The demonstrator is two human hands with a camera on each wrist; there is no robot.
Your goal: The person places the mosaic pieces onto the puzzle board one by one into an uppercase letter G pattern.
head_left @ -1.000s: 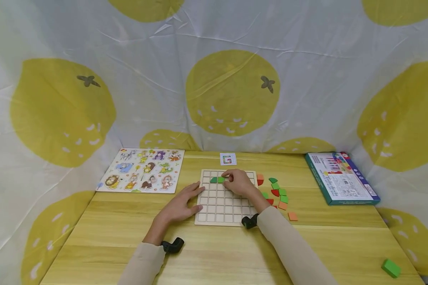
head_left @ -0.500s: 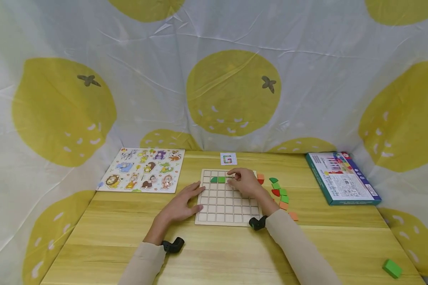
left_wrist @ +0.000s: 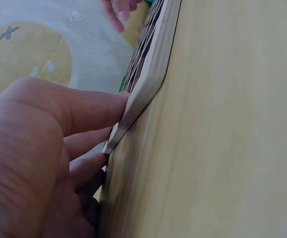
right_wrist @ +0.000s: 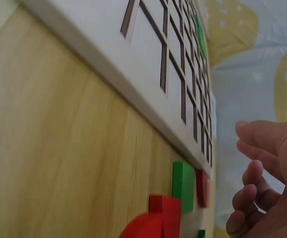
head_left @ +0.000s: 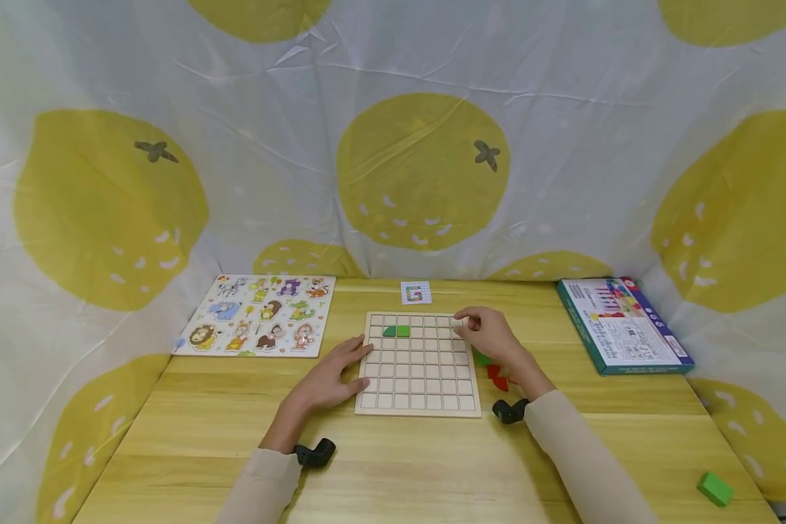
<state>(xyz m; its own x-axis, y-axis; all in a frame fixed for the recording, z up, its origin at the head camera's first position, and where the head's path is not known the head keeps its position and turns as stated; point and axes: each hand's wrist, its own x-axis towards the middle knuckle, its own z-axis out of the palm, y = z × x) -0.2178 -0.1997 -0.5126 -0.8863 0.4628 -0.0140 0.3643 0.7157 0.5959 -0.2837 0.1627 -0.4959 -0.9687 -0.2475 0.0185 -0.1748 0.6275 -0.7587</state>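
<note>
Lying flat on the table point(head_left: 393, 466), mid-front: grid board point(head_left: 418, 364), two green tiles point(head_left: 396, 331) seated side by side in its second row, upper left. Pressed against the board's left edge: left hand point(head_left: 330, 378), fingers straight, nothing grasped. Hovering over the board's upper right corner: right hand point(head_left: 491, 335), fingers loosely curled, clasping nothing visible. Just right of the board, partly under that hand: loose red and green pieces point(head_left: 494, 371). Behind the board: small card point(head_left: 415, 292). Far left: animal puzzle point(head_left: 257, 314). Far right: box point(head_left: 622, 325). Near right corner: green block point(head_left: 716, 488).
</note>
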